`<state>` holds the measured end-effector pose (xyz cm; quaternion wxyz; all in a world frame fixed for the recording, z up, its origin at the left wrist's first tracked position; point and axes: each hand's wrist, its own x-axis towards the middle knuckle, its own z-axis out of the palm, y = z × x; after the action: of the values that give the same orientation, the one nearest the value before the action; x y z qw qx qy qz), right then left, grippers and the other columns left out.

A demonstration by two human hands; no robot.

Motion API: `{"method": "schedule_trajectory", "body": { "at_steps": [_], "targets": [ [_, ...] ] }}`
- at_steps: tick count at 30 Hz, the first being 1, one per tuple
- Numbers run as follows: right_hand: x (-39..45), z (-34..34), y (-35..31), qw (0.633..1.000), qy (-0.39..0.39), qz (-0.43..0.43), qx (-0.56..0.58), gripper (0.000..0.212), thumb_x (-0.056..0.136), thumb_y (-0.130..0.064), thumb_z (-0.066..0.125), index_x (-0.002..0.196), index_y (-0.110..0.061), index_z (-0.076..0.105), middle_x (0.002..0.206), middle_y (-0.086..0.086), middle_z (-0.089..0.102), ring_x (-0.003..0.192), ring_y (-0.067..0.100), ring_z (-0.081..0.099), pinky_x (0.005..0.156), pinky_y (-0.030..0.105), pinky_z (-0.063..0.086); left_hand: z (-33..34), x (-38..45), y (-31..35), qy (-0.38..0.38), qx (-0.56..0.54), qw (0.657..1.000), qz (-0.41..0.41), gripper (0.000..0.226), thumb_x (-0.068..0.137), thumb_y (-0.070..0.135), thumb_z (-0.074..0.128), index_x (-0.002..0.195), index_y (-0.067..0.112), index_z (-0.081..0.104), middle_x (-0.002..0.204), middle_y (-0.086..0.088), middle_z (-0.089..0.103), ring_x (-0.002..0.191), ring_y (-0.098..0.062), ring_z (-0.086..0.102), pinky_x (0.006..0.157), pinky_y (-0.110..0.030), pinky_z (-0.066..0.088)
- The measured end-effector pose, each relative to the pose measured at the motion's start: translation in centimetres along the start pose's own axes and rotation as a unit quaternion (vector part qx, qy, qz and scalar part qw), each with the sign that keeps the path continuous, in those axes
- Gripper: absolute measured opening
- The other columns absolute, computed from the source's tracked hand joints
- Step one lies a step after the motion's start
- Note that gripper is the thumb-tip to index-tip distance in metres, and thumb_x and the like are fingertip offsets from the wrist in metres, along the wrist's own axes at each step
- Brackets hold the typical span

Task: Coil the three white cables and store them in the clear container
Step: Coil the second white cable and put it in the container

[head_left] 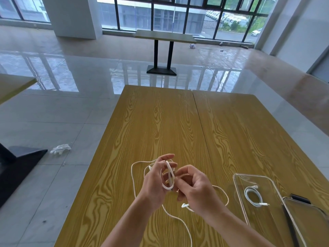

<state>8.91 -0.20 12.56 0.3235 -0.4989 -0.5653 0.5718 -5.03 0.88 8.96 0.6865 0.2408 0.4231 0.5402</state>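
My left hand is raised over the wooden table with a loop of white cable wound round its fingers. My right hand is close beside it, fingers curled, pinching the same cable near the loop. The rest of that cable trails in loose curves on the table below my hands. More white cable curves on the table to the left of my left hand. A coiled white cable lies inside the clear container at the right.
A clear lid leans against the container's near right side, with a dark object behind it. Another table stands far off by the windows. A crumpled white thing lies on the tiled floor at the left.
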Motion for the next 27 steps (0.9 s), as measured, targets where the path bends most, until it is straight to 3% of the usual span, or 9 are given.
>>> {"method": "schedule_trajectory", "body": {
  "at_steps": [3,5,8,10,14,16,18,21,27],
  "targets": [
    [0.1,0.6,0.2,1.000,0.030,-0.003,0.010,0.009,0.094,-0.009,0.067,0.085,-0.012,0.069,0.077,0.004,0.075,0.057,0.021,0.065,0.057,0.035,0.059,0.4,0.0,-0.2,-0.002,0.014,1.000,-0.003,0.035,0.103,0.030,0.037,0.112,0.019,0.069,0.108,-0.016,0.060,0.091,-0.030,0.058,0.068,-0.038,0.048],
    [0.1,1.0,0.1,0.999,0.041,-0.009,0.004,0.013,0.092,-0.010,0.069,0.080,-0.016,0.072,0.076,0.000,0.074,0.053,0.019,0.064,0.053,0.033,0.058,0.8,-0.3,-0.2,-0.022,0.030,0.999,-0.009,0.041,0.105,0.039,0.032,0.119,0.016,0.062,0.100,-0.015,0.061,0.082,-0.028,0.062,0.060,-0.036,0.050],
    [0.0,1.4,0.0,0.998,0.052,-0.015,-0.031,0.011,0.092,-0.013,0.070,0.083,-0.016,0.076,0.071,0.007,0.071,0.048,0.015,0.063,0.050,0.030,0.058,1.3,-0.5,-0.3,-0.028,0.070,0.997,0.000,0.038,0.104,0.041,0.034,0.120,0.014,0.055,0.088,-0.010,0.060,0.066,-0.021,0.061,0.047,-0.030,0.041],
    [-0.1,1.4,-0.1,0.998,0.048,-0.011,-0.033,0.016,0.094,-0.010,0.066,0.086,-0.017,0.079,0.070,0.010,0.071,0.048,0.013,0.062,0.049,0.026,0.057,1.3,-0.5,-0.3,-0.006,0.078,0.997,0.007,0.033,0.105,0.036,0.033,0.115,0.013,0.056,0.089,-0.011,0.060,0.065,-0.020,0.062,0.054,-0.034,0.043],
    [-0.3,1.1,0.0,0.999,0.008,-0.007,-0.040,0.023,0.096,-0.010,0.061,0.096,-0.024,0.079,0.078,0.000,0.075,0.056,0.012,0.066,0.057,0.028,0.059,0.6,0.1,-0.3,0.067,0.068,0.995,0.016,0.035,0.106,0.035,0.033,0.101,0.016,0.062,0.091,-0.013,0.062,0.073,-0.025,0.061,0.068,-0.042,0.049],
    [-0.3,0.6,0.5,0.998,0.000,-0.006,-0.070,0.021,0.096,-0.012,0.062,0.094,-0.025,0.078,0.075,-0.003,0.073,0.058,0.013,0.067,0.060,0.030,0.060,0.1,0.6,0.1,0.118,0.039,0.992,0.028,0.032,0.105,0.032,0.037,0.096,0.015,0.063,0.087,-0.013,0.064,0.073,-0.025,0.059,0.068,-0.042,0.048],
    [-0.4,0.0,0.9,0.993,-0.034,0.007,-0.110,0.018,0.097,-0.016,0.061,0.096,-0.026,0.077,0.072,-0.002,0.071,0.059,0.013,0.066,0.062,0.032,0.060,-0.4,0.9,1.0,0.151,0.008,0.988,0.039,0.030,0.105,0.031,0.038,0.098,0.013,0.061,0.083,-0.013,0.065,0.071,-0.024,0.058,0.064,-0.039,0.048],
    [-0.4,-1.0,0.9,0.973,-0.130,0.040,-0.186,0.022,0.101,-0.024,0.056,0.116,-0.027,0.071,0.077,-0.003,0.073,0.062,0.011,0.065,0.065,0.025,0.057,-1.3,1.4,2.5,0.191,-0.033,0.980,0.042,0.033,0.106,0.035,0.038,0.100,0.011,0.061,0.079,-0.011,0.067,0.070,-0.022,0.059,0.061,-0.035,0.049],
    [-0.3,-3.4,-0.2,0.889,-0.289,0.124,-0.332,0.028,0.104,-0.028,0.049,0.124,-0.036,0.067,0.086,-0.011,0.075,0.070,-0.001,0.064,0.070,0.016,0.050,-3.7,2.4,5.8,0.236,-0.132,0.961,0.063,0.035,0.106,0.037,0.036,0.103,0.011,0.060,0.086,-0.015,0.065,0.072,-0.022,0.059,0.060,-0.034,0.048]
  ]
}}
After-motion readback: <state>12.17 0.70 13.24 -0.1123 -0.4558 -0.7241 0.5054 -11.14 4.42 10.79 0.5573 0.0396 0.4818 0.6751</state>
